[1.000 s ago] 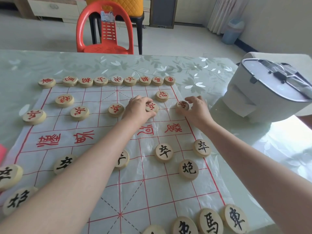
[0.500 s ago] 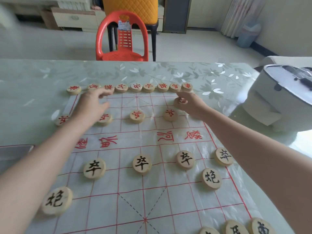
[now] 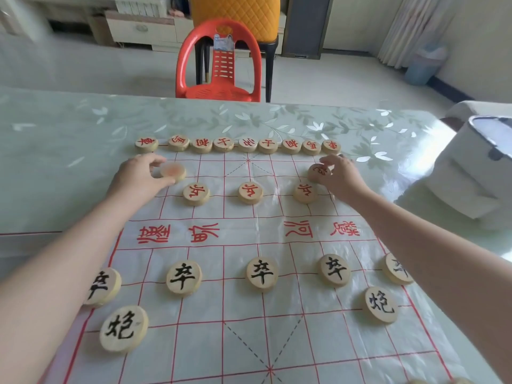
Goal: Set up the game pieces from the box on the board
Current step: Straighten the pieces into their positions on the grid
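- Board (image 3: 241,309): a red-lined sheet was laid flat on the table (image 3: 69,151).
- Back-row pieces (image 3: 246,144): nine red-lettered discs were ranged along the board's far edge.
- Left hand (image 3: 135,177): its fingers were curled on a blurred red disc (image 3: 173,171), at the board's far-left corner area.
- Right hand (image 3: 342,177): a second red disc (image 3: 318,171) was pinched at the board's far-right corner area.
- Red soldiers (image 3: 250,192): three were set across the board's far half.
- Black-lettered pieces (image 3: 261,273): these were spread over the board's near half.

Beyond the pale green floral table cover (image 3: 69,128), a red plastic chair (image 3: 219,76) stands on a light floor (image 3: 83,70) before a yellow quilted chair (image 3: 235,12), a low cream cabinet (image 3: 141,30), pale curtains (image 3: 412,26) and a blue bin (image 3: 424,65).
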The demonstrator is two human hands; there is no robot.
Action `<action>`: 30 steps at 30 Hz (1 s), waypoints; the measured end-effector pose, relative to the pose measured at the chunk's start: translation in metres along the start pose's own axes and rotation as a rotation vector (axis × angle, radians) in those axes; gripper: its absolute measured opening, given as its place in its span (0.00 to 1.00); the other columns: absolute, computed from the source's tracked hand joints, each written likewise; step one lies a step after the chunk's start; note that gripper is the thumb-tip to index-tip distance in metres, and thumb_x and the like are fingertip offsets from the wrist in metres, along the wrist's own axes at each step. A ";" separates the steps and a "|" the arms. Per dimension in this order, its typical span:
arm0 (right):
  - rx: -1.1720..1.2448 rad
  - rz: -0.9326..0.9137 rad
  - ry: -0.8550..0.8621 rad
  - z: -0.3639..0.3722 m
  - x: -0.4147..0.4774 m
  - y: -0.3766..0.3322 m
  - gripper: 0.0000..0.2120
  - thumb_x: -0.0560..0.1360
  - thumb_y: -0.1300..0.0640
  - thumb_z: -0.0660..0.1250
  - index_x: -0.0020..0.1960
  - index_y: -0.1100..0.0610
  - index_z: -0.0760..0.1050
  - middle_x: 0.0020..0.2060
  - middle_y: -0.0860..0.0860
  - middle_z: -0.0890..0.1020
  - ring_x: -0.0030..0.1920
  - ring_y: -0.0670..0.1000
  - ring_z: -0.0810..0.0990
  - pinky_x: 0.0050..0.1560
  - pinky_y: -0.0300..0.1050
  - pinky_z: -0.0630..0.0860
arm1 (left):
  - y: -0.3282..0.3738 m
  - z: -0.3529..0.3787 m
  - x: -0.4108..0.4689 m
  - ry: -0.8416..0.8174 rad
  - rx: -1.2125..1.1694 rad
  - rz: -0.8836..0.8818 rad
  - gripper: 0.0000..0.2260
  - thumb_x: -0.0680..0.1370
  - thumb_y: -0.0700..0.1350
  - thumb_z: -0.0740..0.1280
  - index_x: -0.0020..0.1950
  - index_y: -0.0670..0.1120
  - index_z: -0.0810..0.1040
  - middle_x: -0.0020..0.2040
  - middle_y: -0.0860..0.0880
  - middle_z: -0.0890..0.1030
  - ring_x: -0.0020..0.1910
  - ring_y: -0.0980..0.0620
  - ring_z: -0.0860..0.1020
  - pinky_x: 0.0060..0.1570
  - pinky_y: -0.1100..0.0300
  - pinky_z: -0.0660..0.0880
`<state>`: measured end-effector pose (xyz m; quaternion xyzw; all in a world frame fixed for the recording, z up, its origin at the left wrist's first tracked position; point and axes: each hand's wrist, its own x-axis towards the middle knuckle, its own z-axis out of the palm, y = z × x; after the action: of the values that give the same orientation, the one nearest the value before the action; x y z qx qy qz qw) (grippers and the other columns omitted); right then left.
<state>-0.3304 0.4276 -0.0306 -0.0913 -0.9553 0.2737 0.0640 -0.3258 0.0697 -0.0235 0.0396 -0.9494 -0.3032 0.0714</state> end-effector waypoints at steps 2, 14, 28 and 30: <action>0.010 -0.019 -0.034 -0.004 0.001 0.000 0.26 0.71 0.53 0.71 0.67 0.56 0.70 0.63 0.55 0.74 0.63 0.57 0.70 0.61 0.50 0.69 | 0.002 0.003 0.006 -0.016 0.021 0.020 0.22 0.69 0.47 0.74 0.62 0.46 0.75 0.62 0.45 0.77 0.60 0.45 0.75 0.59 0.53 0.70; 0.008 -0.035 -0.080 -0.007 0.003 0.011 0.26 0.69 0.56 0.73 0.65 0.59 0.72 0.60 0.56 0.76 0.58 0.56 0.73 0.50 0.42 0.67 | 0.005 0.009 0.011 -0.048 0.044 0.031 0.22 0.69 0.44 0.74 0.62 0.46 0.76 0.59 0.44 0.79 0.59 0.44 0.75 0.58 0.54 0.70; -0.019 -0.023 -0.069 -0.006 0.003 0.017 0.26 0.68 0.53 0.73 0.64 0.55 0.73 0.59 0.52 0.78 0.59 0.54 0.74 0.64 0.56 0.66 | -0.002 0.008 0.009 -0.047 -0.041 0.032 0.27 0.67 0.40 0.75 0.65 0.43 0.73 0.62 0.45 0.78 0.60 0.48 0.76 0.63 0.56 0.68; -0.029 -0.025 -0.065 -0.006 0.003 0.017 0.26 0.68 0.53 0.73 0.64 0.54 0.73 0.59 0.52 0.78 0.59 0.53 0.74 0.65 0.55 0.65 | -0.004 0.009 0.009 -0.047 -0.045 0.039 0.26 0.67 0.40 0.75 0.65 0.44 0.73 0.62 0.45 0.78 0.60 0.48 0.76 0.63 0.56 0.68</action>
<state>-0.3298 0.4451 -0.0340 -0.0713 -0.9619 0.2617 0.0350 -0.3363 0.0705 -0.0319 0.0121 -0.9443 -0.3240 0.0561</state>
